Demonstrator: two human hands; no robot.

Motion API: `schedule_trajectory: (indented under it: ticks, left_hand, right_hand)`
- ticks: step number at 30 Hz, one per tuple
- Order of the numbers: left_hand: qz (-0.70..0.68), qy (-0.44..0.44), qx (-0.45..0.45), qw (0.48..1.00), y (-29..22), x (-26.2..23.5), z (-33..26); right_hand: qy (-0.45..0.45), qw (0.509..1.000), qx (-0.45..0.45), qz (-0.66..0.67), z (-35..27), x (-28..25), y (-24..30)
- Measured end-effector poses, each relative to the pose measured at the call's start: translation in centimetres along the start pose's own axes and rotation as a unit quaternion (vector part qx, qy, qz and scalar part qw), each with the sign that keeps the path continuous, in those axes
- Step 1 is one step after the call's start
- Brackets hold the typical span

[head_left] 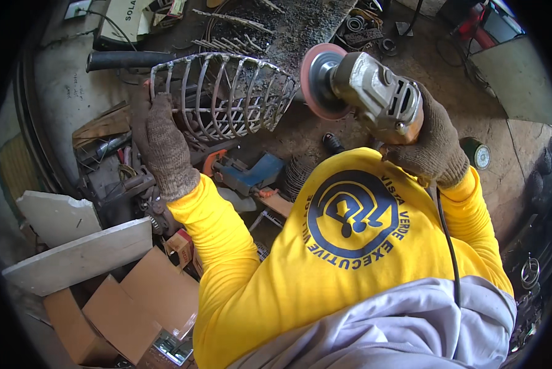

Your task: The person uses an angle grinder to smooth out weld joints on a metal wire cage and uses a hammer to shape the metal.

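My right hand (433, 138), in a brown knit glove, is wrapped round the rear body of an angle grinder (374, 89). The grinder's reddish disc (316, 80) faces left, a little apart from a curved basket-like frame of welded metal bars (227, 95). My left hand (165, 138), gloved the same way, is closed on the left end of that frame; the fingertips are partly hidden. The frame lies on its side by the near edge of a dark workbench (307, 31). A black cord (446, 240) runs from the grinder down over my yellow sleeve side.
Thin metal rods (233, 44) and dark grit lie on the bench, beside a black tube (128, 59). Below sits a blue and orange tool (251, 172). Cardboard boxes (128, 307) and a pale board (85, 255) stand at left. A round green-rimmed object (476, 154) rests on the floor at right.
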State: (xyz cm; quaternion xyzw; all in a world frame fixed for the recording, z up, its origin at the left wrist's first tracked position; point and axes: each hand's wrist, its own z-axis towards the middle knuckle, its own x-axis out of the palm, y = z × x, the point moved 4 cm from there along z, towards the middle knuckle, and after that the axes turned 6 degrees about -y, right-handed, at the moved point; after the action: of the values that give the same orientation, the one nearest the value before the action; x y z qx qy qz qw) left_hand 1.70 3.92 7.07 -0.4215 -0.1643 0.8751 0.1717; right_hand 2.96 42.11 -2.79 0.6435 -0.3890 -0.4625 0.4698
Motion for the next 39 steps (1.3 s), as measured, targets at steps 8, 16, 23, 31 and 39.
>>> schedule_trajectory:
  ticks: [8, 16, 23, 31, 39]
  left_hand:
    - [0.088, 0.028, -0.008, 0.996, -1.0, 1.1, -0.2]
    - [-0.075, -0.123, -0.171, 0.975, -0.5, 1.1, -5.0]
    - [-0.039, -0.136, -0.156, 0.977, -0.2, 1.9, -7.8]
    - [-0.045, -0.162, -0.155, 0.974, -0.6, 2.2, -9.3]
    - [0.051, -0.162, -0.167, 0.971, -0.6, 1.9, -9.8]
  right_hand:
    - [-0.019, 1.000, 0.004, 0.004, -0.4, -0.7, -0.9]
    - [0.030, 0.999, -0.038, -0.008, 0.4, 0.2, -0.6]
    - [0.073, 0.997, -0.031, 0.005, 1.8, 2.5, -0.2]
    - [0.082, 0.993, -0.087, 0.011, 2.5, 3.9, -1.1]
    - [0.070, 0.990, -0.118, 0.037, 3.1, 4.3, 0.1]
